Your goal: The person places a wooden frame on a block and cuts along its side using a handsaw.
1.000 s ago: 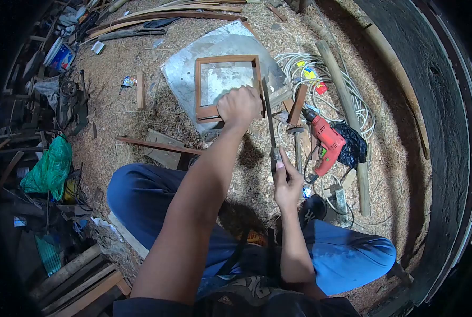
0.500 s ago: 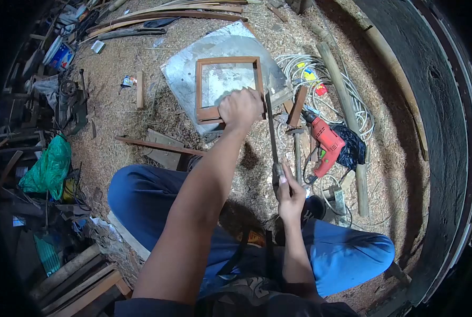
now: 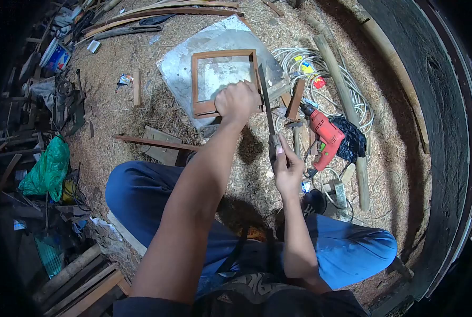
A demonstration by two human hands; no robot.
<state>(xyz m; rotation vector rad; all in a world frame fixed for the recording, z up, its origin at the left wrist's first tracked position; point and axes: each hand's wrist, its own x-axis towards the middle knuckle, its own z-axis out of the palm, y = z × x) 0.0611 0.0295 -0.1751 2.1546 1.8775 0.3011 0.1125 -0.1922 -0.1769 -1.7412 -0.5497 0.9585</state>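
A reddish-brown wooden frame [image 3: 195, 79] lies on a grey metal-topped board [image 3: 177, 63] on the ground. My left hand [image 3: 237, 101] is closed around the frame's near right corner and presses there. My right hand [image 3: 289, 166] is wrapped round the near end of a long, thin dark tool [image 3: 268, 105], seen edge-on. Its blade runs forward along the outer right side of the frame, close to my left hand; whether it touches the wood cannot be made out.
Right of the board lie a red drill [image 3: 326, 136], a hammer [image 3: 295, 124], coiled cable [image 3: 360, 105] and a wooden pole [image 3: 339, 79]. A thin strip [image 3: 154, 141] lies before my left knee. Scrap and a green bag [image 3: 48, 168] fill the left side.
The dark tool and my right hand have slid toward me, then forward again along the frame's side. My left hand keeps its hold. The whole view has shifted slightly.
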